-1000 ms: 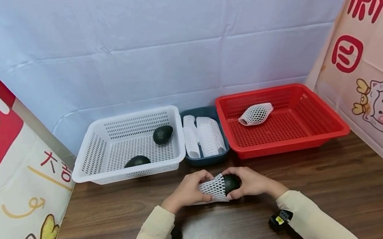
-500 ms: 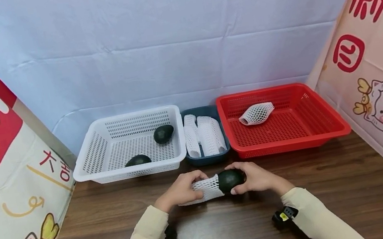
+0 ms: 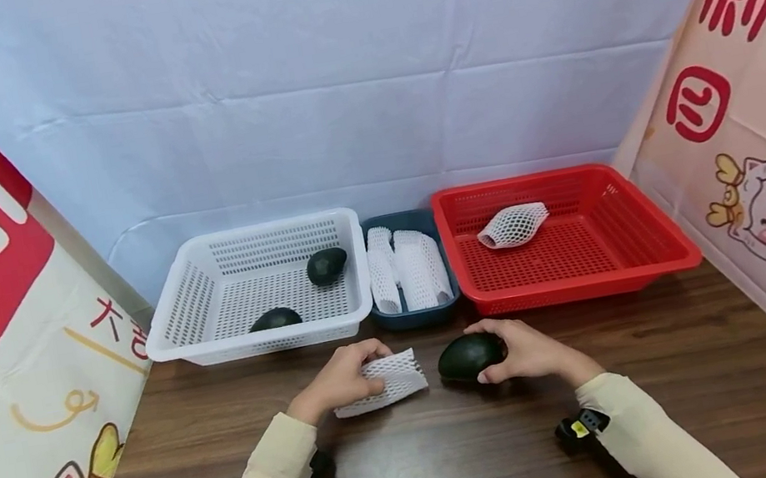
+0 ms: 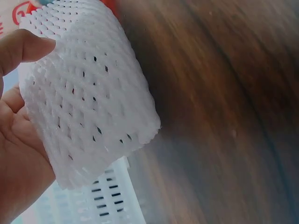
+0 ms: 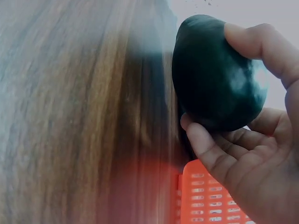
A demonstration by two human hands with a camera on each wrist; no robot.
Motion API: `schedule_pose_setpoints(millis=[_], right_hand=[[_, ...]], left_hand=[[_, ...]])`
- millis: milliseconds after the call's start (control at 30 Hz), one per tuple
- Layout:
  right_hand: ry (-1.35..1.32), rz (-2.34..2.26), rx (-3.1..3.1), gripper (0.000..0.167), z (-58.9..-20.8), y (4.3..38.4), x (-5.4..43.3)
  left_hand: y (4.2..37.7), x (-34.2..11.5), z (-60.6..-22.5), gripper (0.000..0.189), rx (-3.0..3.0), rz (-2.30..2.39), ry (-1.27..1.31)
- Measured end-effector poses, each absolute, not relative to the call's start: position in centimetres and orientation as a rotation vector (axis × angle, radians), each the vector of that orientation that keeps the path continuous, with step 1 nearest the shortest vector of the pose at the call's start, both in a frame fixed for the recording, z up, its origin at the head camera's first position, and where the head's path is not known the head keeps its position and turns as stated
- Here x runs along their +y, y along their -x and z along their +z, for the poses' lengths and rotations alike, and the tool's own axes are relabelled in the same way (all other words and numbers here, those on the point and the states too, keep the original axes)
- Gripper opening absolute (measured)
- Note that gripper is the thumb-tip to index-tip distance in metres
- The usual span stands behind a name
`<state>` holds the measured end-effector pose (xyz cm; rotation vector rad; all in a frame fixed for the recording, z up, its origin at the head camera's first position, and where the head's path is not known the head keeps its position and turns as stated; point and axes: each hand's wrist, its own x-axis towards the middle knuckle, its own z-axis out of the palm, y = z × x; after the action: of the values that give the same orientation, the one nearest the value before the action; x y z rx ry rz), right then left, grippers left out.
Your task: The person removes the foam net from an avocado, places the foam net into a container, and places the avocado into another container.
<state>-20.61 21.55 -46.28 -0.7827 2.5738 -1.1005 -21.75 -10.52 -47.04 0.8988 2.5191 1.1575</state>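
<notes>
My left hand (image 3: 346,379) pinches a white foam net sleeve (image 3: 394,377) between thumb and fingers, just above the table. In the left wrist view the foam net sleeve (image 4: 93,93) looks flattened, with nothing seen inside it. My right hand (image 3: 526,348) grips a dark green avocado (image 3: 469,356) by its right end. Thumb and fingers curl around the avocado (image 5: 215,74) in the right wrist view. A small gap separates the avocado from the sleeve's right end.
A white basket (image 3: 257,349) holding two avocados stands at the back left. Beside it is a blue tray (image 3: 418,319) of foam net sleeves. At the back right a red basket (image 3: 575,293) contains one netted piece (image 3: 514,226). The wooden table (image 3: 421,469) spreads in front.
The avocado has come out of the foam net sleeve. My left hand has moved left with the sleeve, and my right hand has moved right with the avocado.
</notes>
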Motion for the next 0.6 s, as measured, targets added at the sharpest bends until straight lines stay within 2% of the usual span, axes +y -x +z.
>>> schedule_pose_setpoints(millis=[600], right_hand=[[0.767,-1.092,2.583,0.068,-46.21,20.50,21.85]], left_hand=[[21.70,-10.84,-46.89,0.035,2.558,1.168,-0.898]])
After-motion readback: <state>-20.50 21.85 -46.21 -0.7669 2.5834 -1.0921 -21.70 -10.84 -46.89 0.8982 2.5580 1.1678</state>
